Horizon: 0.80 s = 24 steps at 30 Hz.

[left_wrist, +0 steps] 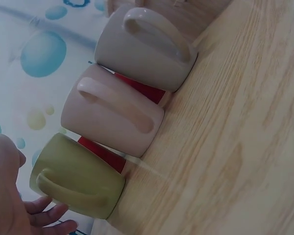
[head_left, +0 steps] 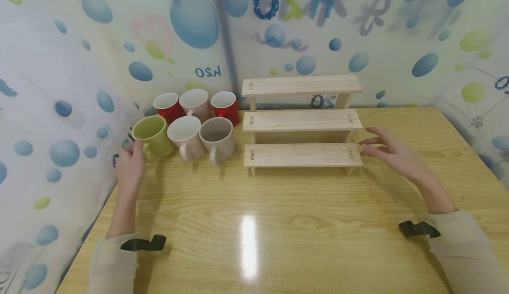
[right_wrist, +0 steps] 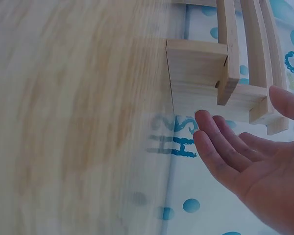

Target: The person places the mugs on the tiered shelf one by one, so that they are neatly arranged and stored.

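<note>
At the left end of a group of mugs stands a green mug, upright, its handle facing the near side. My left hand is right beside it; in the left wrist view the loosely bent fingers overlap the mug's lower side and the thumb stays apart from the rim. My right hand hovers by the right end of the three-step wooden shelf. Its fingers are spread and relaxed, palm showing in the right wrist view, with nothing held.
A pale pink mug and a grey mug stand in the front row. Behind are a red mug, another pink mug and a second red mug. A patterned backdrop rises behind the wooden table.
</note>
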### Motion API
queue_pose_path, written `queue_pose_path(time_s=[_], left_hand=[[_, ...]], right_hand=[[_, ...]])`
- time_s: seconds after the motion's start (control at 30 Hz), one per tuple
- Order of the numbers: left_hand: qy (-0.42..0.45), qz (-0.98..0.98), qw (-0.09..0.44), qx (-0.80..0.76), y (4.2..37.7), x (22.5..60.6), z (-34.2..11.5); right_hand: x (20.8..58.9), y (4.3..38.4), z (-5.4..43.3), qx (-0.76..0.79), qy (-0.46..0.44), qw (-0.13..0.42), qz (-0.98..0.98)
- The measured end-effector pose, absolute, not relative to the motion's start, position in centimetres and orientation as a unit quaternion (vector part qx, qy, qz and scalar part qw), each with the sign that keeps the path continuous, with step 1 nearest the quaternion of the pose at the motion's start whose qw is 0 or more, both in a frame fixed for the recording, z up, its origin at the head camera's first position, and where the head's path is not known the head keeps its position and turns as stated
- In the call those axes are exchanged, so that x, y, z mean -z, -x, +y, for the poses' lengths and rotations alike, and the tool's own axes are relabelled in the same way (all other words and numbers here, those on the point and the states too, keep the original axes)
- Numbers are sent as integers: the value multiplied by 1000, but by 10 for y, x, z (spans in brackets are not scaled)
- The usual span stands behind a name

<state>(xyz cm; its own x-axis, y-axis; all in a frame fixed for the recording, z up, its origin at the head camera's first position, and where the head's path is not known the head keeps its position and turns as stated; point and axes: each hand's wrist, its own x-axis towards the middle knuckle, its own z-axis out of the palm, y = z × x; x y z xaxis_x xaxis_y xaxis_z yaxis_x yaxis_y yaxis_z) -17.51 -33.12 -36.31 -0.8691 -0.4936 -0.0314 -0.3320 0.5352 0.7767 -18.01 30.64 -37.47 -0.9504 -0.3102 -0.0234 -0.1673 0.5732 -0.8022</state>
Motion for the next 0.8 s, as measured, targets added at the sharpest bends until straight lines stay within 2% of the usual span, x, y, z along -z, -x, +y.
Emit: queue_pose_path(time_s=[0.37,0.63,0.8], left_hand=[[-245,-820,82,511,180,368,-331],[-265,-719,154,623,187,373,-320],[-276,-695,162,644,191,371,-319]], right_hand=[[377,184,292,426,129,107,889],[379,186,290,421,124,122,890],[379,187,289,411,113,128,896]])
